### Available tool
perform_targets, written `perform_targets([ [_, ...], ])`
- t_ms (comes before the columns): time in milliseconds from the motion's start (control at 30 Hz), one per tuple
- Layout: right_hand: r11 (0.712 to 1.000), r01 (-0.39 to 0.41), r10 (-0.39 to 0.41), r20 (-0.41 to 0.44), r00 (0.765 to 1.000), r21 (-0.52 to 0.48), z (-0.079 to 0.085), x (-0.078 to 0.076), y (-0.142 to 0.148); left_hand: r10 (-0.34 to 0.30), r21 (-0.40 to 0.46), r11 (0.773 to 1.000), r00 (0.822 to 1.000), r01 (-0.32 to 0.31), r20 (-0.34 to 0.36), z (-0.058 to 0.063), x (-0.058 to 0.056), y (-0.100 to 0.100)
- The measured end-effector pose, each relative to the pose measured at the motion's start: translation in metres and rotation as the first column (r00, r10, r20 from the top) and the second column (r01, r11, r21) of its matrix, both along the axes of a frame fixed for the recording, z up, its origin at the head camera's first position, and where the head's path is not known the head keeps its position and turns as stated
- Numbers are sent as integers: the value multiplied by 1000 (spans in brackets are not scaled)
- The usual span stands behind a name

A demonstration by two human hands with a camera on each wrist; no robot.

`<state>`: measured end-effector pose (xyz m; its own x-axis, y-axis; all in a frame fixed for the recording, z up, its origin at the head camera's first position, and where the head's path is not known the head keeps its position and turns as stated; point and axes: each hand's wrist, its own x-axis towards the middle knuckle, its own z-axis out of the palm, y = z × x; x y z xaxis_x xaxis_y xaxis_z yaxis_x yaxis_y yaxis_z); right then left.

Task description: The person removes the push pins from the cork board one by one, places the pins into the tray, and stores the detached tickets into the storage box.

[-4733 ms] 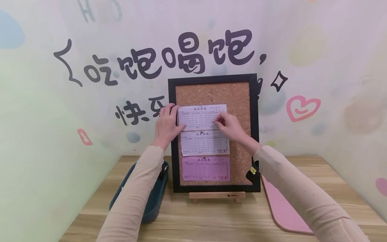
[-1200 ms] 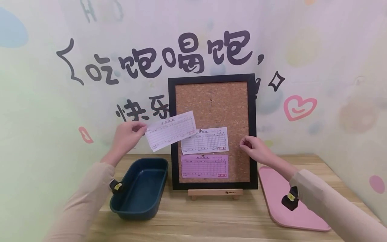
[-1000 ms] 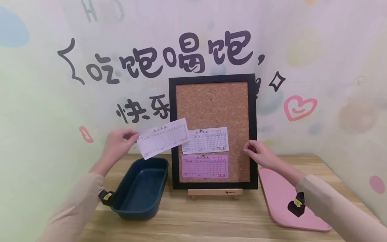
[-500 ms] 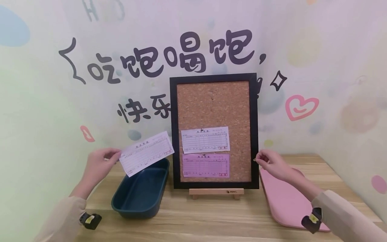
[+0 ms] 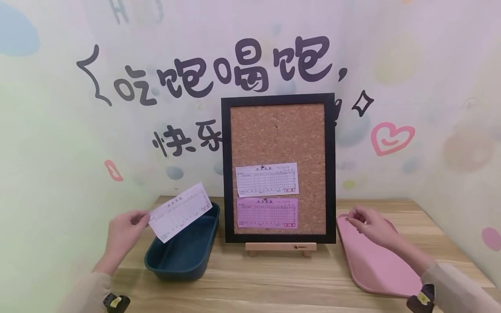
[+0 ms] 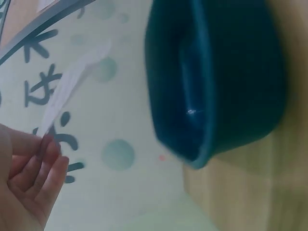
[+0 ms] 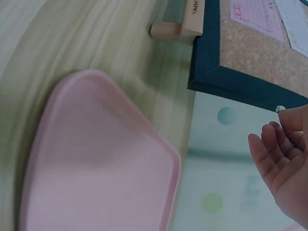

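Note:
My left hand (image 5: 125, 232) pinches a white receipt slip (image 5: 181, 212) by its left end, and the slip hangs tilted over the dark blue basin (image 5: 178, 273). In the left wrist view the receipt slip (image 6: 67, 89) is seen nearly edge-on beside the basin (image 6: 250, 82). Between thumb and index finger, my right hand (image 5: 372, 228) holds a small shiny pushpin (image 7: 280, 109) above the pink tray (image 5: 377, 267). Another white receipt slip (image 5: 267, 184) and a pink receipt slip (image 5: 268, 213) are pinned one above the other on the framed corkboard (image 5: 279, 130).
The corkboard leans on a small wooden easel (image 5: 279, 247) at the middle of the wooden table (image 5: 274, 287). A wall (image 5: 195, 34) with painted lettering stands close behind. The basin lies left of the board, the tray right of it.
Earlier both hands were at the top white receipt slip on the board. It has come off and moved left and down in my left hand; my right hand has moved right and down with the pushpin.

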<state>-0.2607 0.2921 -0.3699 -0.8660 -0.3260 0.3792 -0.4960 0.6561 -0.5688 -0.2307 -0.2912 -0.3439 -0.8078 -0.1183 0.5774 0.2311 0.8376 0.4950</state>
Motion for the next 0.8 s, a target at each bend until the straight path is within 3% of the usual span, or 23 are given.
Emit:
perform_targets([
  [200, 999, 41, -41, 10, 999, 9, -19, 9, 13, 89, 45, 995, 994, -92, 62, -24, 3, 8],
  [400, 998, -33, 32, -22, 999, -50, -35, 11, 22, 153, 65, 985, 984, -159, 92, -43, 7, 16],
  [600, 994, -88, 93, 84, 992, -66, -53, 15, 33, 187, 109, 975, 980, -194, 69, -57, 6, 31],
  [800, 995, -86, 94, 157, 983, -54, -67, 18, 37, 212, 148, 965, 977, -215, 33, -67, 4, 44],
])
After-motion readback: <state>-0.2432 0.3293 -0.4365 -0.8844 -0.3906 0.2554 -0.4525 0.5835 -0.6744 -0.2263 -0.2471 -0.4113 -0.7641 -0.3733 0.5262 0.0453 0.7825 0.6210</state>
